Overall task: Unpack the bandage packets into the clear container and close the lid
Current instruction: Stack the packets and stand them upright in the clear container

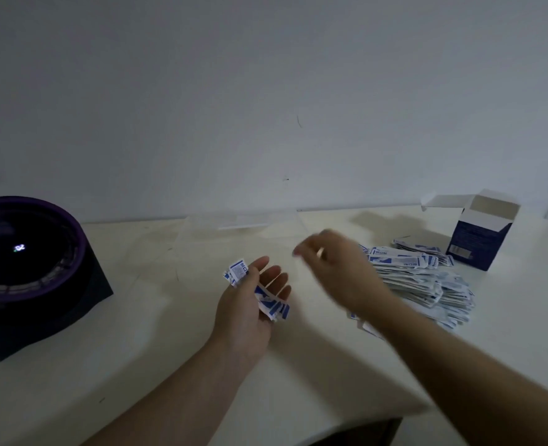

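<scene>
At the middle of the pale desk [169, 365], the left hand [250, 304] lies palm up, thumb pinching a folded strip of bandage packets [274, 305] across its fingers. Just beside it the right hand [334, 265] hovers, blurred; its fingers look loosely curled, but I cannot tell whether they hold anything. Behind both hands, against the wall, stands the clear container [243, 223], faint and hard to make out. Further right lies a loose pile of packets [427, 281], with an open blue carton [478, 243] behind it. A dark round device [24, 259] sits far left.
</scene>
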Tool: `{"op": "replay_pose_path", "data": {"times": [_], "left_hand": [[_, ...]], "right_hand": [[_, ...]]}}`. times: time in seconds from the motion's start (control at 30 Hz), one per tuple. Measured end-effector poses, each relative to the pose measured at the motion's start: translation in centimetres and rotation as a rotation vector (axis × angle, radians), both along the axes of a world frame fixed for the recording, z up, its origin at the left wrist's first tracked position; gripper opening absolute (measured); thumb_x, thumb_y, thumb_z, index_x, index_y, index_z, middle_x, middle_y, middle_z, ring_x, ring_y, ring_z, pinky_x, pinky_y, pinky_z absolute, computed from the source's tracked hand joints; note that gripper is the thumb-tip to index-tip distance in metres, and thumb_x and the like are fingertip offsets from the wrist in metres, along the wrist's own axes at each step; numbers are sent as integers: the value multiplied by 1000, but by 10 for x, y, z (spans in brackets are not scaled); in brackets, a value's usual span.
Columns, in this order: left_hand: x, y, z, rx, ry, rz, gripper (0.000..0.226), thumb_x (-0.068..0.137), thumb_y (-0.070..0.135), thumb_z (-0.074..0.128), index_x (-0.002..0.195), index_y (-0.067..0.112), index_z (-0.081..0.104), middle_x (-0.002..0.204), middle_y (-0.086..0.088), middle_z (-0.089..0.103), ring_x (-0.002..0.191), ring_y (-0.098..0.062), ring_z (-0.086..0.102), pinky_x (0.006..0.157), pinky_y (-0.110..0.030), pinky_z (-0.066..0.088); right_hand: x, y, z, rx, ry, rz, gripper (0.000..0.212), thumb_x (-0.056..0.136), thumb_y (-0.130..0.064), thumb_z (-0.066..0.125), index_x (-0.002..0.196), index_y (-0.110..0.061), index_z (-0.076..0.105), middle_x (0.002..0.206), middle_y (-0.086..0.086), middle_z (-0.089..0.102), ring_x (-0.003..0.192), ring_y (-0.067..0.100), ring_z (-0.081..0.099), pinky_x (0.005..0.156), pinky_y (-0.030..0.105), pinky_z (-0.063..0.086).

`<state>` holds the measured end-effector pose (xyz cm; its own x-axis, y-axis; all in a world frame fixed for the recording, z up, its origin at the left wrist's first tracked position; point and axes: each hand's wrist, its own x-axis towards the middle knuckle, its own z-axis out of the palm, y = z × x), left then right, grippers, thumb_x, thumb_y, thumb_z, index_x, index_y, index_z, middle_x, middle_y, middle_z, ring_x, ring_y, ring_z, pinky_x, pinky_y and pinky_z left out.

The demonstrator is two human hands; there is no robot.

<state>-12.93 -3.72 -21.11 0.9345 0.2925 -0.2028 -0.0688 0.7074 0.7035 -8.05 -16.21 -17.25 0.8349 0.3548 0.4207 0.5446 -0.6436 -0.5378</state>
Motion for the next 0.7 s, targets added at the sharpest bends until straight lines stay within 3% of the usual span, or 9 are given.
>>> {"op": "replay_pose_path", "data": {"times": [0.07, 0.13, 0.23, 0.33, 0.5, 0.63, 0.7], "left_hand": [[0, 1, -1, -12, 18, -6, 21, 99, 15, 43, 93, 11, 63, 66, 0, 53, 43, -8, 50, 55, -26, 52], [1, 1, -1, 32, 21, -39, 18, 98, 15, 45, 99, 12, 63, 62, 2, 46, 40, -7, 37, 48, -22, 44], [1, 3, 0, 143, -19, -56, 21, 99, 16, 41, 107, 15, 60, 61, 2, 45, 38, -7, 31, 45, -22, 37], [1, 7, -3, 251, -64, -41, 23, 100, 14, 37, 108, 17, 58, 61, 2, 45, 38, -7, 30, 45, -22, 36], [2, 10, -7, 328, -86, -38, 23, 100, 13, 36, 106, 16, 59, 61, 2, 45, 41, -7, 32, 47, -23, 38], [5, 11, -9, 344, -82, -20, 23, 100, 13, 37, 103, 15, 61, 60, 2, 47, 42, -8, 34, 47, -25, 40], [6, 11, -9, 335, -79, -14, 24, 100, 13, 38, 102, 16, 61, 59, 3, 47, 42, -8, 34, 46, -24, 41]], "right_hand": [[33, -20, 16, -42, -50, -100, 18, 93, -25, 51, 97, -24, 69, 93, -8, 65, 74, 8, 54, 73, 25, 44], [65, -34, 21, -244, -40, -151, 23, 93, -17, 49, 103, -24, 69, 102, -6, 68, 84, 12, 59, 76, 25, 46], [104, -45, 6, -645, 50, -87, 34, 91, -8, 49, 118, -24, 62, 122, -1, 61, 108, 18, 57, 91, 29, 45], [125, -44, -9, -865, 129, -17, 48, 88, -8, 57, 132, -25, 50, 134, 0, 53, 120, 18, 49, 100, 30, 40], [134, -28, 9, -995, 234, 27, 60, 73, -11, 77, 128, -24, 53, 124, -3, 54, 116, 18, 48, 99, 33, 43], [132, -12, 20, -1151, 274, 1, 56, 71, -22, 80, 121, -18, 58, 108, -5, 48, 106, 18, 50, 94, 32, 43], [134, -8, 21, -1192, 365, 1, 56, 74, -29, 78, 124, -14, 58, 114, -3, 56, 103, 18, 54, 91, 30, 45]]}}
